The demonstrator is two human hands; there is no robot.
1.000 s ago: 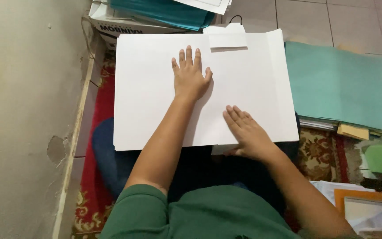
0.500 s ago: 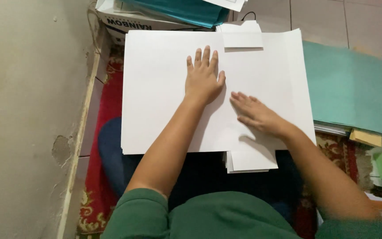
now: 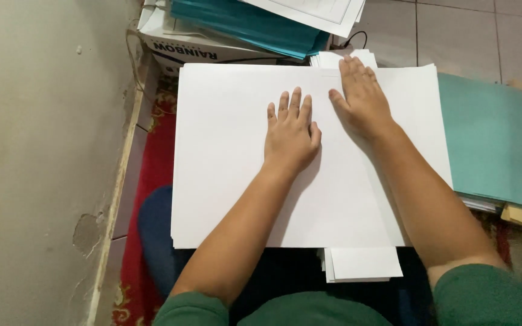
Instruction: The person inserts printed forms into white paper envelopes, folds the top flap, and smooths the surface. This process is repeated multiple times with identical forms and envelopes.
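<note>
Both hands flat, fingers spread: left hand [image 3: 290,134] mid white sheet [image 3: 231,169], right hand [image 3: 362,99] near its top edge. Gripped nothing.

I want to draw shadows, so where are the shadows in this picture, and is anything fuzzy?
Head view: soft, even light; a faint shadow lies under the left hand and forearm on the white paper, another beside the right hand. No glare on the sheets. The picture is mostly sharp, the fingers included.
</note>
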